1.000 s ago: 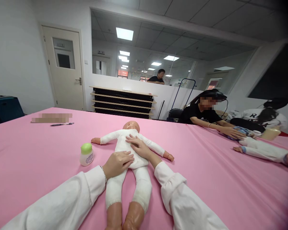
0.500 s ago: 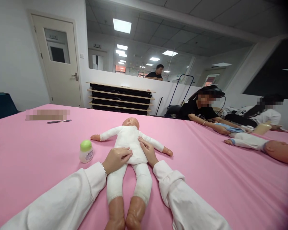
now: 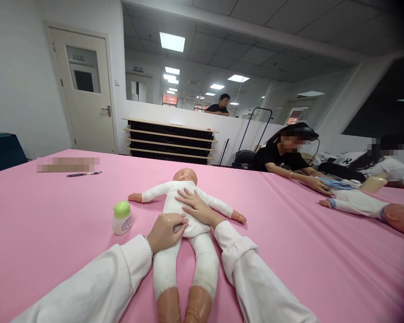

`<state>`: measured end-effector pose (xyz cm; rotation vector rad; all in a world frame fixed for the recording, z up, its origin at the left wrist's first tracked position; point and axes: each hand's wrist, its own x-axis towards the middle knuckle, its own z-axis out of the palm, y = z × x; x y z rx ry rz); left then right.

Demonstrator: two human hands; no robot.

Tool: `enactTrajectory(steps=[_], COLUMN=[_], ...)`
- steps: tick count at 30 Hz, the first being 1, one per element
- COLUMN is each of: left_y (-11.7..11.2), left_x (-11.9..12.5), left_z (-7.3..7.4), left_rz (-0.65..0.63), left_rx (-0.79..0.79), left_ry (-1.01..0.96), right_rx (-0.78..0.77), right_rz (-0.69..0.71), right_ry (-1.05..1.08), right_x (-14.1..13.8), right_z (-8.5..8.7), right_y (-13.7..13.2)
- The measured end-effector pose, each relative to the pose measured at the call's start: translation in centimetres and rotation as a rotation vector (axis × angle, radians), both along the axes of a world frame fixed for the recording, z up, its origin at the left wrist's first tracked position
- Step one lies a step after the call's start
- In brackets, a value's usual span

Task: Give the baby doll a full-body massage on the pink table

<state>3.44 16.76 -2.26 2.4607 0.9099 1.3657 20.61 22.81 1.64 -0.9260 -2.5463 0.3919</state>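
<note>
Right hand (image 3: 198,209) flat on doll's torso, fingers spread wide. Left hand (image 3: 166,231) on lower belly, fingers curled narrow; can't tell if pinching anything. Doll (image 3: 172,202) face-up, mid-table, arms out, on pink cloth (image 3: 70,224). Green-capped bottle (image 3: 122,219) near left hand; pen (image 3: 84,174) farther off. Co-worker (image 3: 279,157) at second doll (image 3: 358,205), far right.
</note>
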Motion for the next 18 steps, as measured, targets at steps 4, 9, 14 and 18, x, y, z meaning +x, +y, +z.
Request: enactTrajectory(steps=[4, 9, 14, 18], left_y=[0.0, -0.1, -0.2, -0.3], left_x=[0.1, 0.1, -0.1, -0.2], left_z=[0.1, 0.1, 0.1, 1.6], left_rz=[0.024, 0.083, 0.094, -0.002], left_rx=[-0.01, 0.002, -0.002, -0.019], left_ry=[0.02, 0.049, 0.089, 0.197], right_rx=[0.012, -0.084, -0.147, -0.073], right_rz=[-0.151, -0.372, -0.401, -0.289], right_ry=[0.068, 0.171, 0.368, 0.363], right_x=[1.6, 3.8, 4.3, 4.0], right_z=[-1.5, -4.6, -6.5, -6.9], right_y=[1.0, 1.4, -0.6, -2.7])
